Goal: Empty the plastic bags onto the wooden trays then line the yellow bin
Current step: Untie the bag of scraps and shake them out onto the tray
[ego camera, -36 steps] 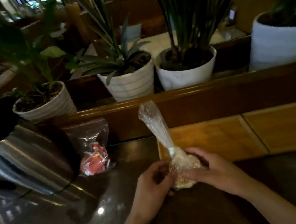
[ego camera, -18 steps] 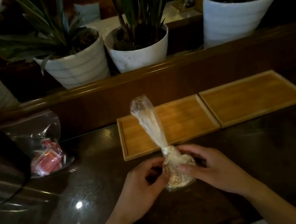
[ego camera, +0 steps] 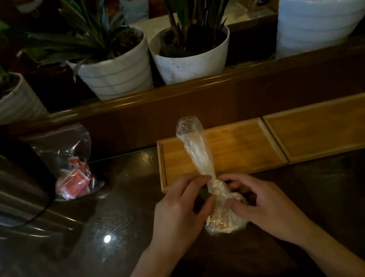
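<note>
A clear knotted plastic bag (ego camera: pixel 196 150) with pale crumbly contents stands on the dark table, its twisted neck pointing up. My left hand (ego camera: pixel 178 211) pinches the knot from the left and my right hand (ego camera: pixel 261 207) grips the knot and bulb from the right. Just behind the bag lie two empty wooden trays side by side, the left tray (ego camera: pixel 236 147) and the right tray (ego camera: pixel 328 128). A second clear bag (ego camera: pixel 72 176) with red wrapped items rests at the left. No yellow bin is in view.
A shiny metal container (ego camera: pixel 4 185) sits at the left edge of the table. Behind a wooden ledge (ego camera: pixel 216 85) stand several white plant pots (ego camera: pixel 119 70). The glossy dark table (ego camera: pixel 76 257) stretches in front of the trays.
The view has tilted down and to the right, bringing both trays into sight. My fingers have shifted up from the bag's bulb to its knot; the bag stays on the table.
</note>
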Action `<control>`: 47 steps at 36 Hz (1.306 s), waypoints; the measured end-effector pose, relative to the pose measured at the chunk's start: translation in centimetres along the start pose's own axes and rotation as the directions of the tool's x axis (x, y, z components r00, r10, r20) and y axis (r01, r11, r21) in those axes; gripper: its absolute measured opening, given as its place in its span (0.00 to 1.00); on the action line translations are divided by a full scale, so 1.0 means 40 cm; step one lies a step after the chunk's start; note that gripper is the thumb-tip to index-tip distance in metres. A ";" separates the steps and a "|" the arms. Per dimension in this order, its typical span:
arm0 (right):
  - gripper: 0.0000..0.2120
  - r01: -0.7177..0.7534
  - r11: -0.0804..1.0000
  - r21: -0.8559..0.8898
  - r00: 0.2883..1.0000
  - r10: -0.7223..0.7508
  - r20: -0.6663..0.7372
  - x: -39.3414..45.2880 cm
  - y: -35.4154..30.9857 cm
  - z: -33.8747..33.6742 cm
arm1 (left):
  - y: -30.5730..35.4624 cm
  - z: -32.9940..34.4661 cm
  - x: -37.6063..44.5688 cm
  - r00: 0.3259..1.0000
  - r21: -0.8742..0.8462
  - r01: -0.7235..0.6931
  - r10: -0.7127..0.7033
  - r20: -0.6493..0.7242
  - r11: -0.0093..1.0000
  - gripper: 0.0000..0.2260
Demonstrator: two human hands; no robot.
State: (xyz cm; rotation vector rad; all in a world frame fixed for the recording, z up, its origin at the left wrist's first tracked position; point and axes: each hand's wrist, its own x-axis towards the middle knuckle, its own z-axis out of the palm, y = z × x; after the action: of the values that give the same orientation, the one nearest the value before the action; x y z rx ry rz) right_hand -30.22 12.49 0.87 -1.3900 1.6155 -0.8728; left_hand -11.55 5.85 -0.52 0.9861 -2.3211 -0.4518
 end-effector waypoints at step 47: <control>0.08 0.509 0.423 -0.749 0.775 -0.604 0.186 0.085 -0.002 -0.051 | -0.001 -0.028 0.099 0.960 -0.332 0.204 -0.121 0.253 0.921 0.07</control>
State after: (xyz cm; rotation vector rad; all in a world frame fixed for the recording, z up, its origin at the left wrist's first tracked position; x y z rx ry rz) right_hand -32.22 9.12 1.35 -2.6740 1.6977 -0.5991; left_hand -13.07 2.82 1.79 0.9916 -2.2445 -1.0654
